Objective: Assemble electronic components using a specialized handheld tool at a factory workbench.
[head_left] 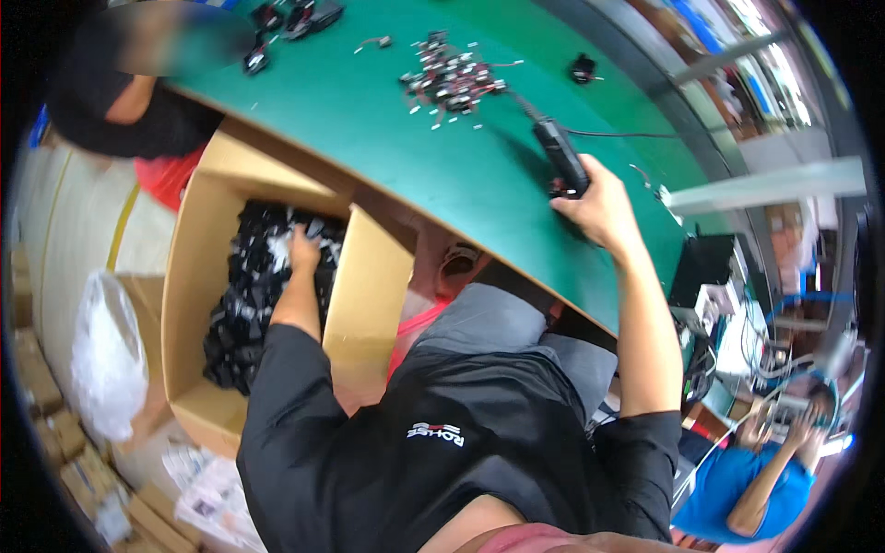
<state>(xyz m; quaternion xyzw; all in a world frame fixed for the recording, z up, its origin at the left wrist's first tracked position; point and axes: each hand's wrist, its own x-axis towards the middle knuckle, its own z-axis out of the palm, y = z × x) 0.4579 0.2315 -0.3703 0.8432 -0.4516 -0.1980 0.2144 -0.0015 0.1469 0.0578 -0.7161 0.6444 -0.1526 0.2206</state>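
Note:
My left hand [304, 251] reaches down into a tall cardboard box [373, 286] at the left, among a heap of small black plastic parts [241, 318]. Pale pieces lie beside its fingers, which are blurred and partly hidden, so I cannot tell what they hold. Above the green table, my right hand [601, 210] is closed around a black corded tool that looks like an electric screwdriver [559, 152]. Close to my right thumb is a small dark piece [559, 188], mostly hidden. Beyond the tool lies a pile of small parts with red and black wires and white connectors [452, 78].
More black assemblies [309, 17] lie at the table's far left, and another [583, 68] toward its far side. One person [120, 111] is at the upper left; another, in blue [751, 488], is at the lower right. A white plastic bag [109, 355] stands left of the box.

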